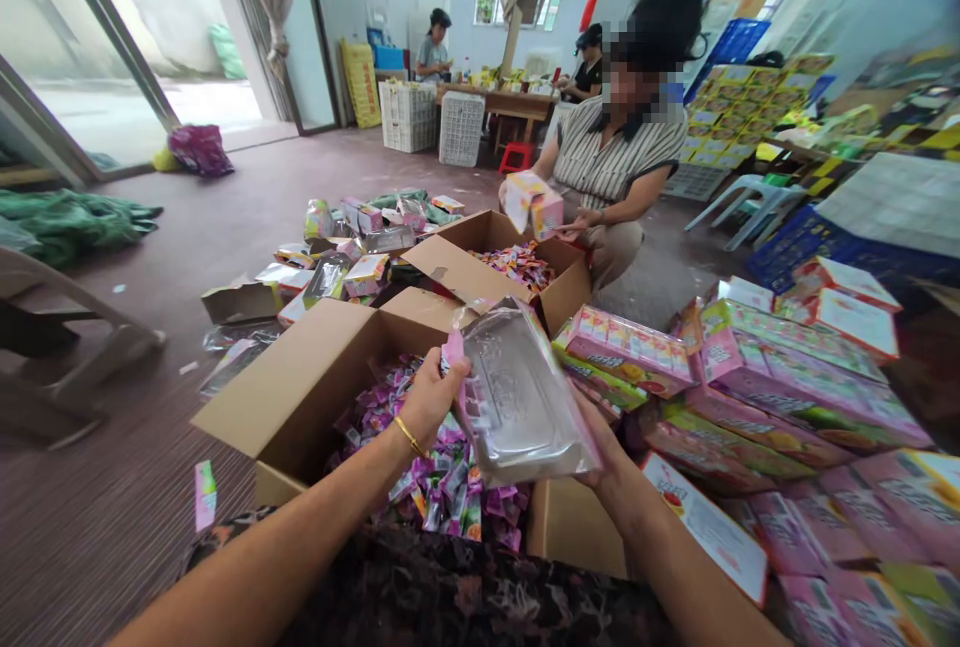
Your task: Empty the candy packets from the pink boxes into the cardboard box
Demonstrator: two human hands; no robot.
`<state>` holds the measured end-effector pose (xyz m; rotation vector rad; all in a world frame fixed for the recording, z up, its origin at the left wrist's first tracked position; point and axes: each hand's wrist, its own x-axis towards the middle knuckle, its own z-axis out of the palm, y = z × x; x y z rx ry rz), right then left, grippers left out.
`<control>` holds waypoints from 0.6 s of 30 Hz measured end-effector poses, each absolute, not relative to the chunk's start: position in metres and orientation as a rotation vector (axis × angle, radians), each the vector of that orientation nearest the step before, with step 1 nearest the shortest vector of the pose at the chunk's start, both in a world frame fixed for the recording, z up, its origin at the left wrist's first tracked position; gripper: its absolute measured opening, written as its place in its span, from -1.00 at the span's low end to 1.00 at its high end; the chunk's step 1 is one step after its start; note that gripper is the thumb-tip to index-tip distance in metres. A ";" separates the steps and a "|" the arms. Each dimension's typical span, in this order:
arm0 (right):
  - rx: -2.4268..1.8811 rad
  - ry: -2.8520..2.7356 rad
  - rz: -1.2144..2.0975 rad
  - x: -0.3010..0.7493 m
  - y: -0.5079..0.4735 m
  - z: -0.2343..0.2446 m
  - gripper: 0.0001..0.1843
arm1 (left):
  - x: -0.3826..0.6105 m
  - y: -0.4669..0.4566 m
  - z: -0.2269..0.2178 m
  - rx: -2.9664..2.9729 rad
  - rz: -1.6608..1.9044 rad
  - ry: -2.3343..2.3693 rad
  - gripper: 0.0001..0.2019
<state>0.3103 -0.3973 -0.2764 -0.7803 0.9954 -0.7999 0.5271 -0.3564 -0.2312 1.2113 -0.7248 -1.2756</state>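
A clear plastic tray [517,397] with pink along its edges is held tilted above an open cardboard box [274,392]. My left hand [433,395], with a gold bracelet at the wrist, pinches its left edge between thumb and fingers. At the tray's lower right, my right hand [604,442] grips the side; most of its fingers are hidden behind the tray. Many small purple and pink candy packets [450,487] fill the box below. I cannot see anything inside the tray.
Facing me, a person [622,147] holds a pink and yellow box [534,204] over a second carton [566,292] of packets. Stacked pink boxes [795,377] stand at my right. Discarded packaging [322,277] lies at the left, near a chair [67,357].
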 end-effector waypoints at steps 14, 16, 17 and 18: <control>-0.929 1.373 -0.896 0.228 -0.404 -0.210 -0.58 | 0.593 -0.387 -0.220 1.356 -0.804 -1.177 -0.78; -0.960 1.404 -0.846 0.185 -0.414 -0.217 -0.54 | 0.595 -0.387 -0.215 1.313 -0.843 -1.126 -0.70; -0.963 1.447 -0.812 0.162 -0.420 -0.226 -0.55 | 0.595 -0.387 -0.212 1.306 -0.867 -1.110 -0.66; -0.979 1.522 -0.761 0.139 -0.424 -0.238 -0.57 | 0.594 -0.387 -0.208 1.312 -0.894 -1.093 -0.62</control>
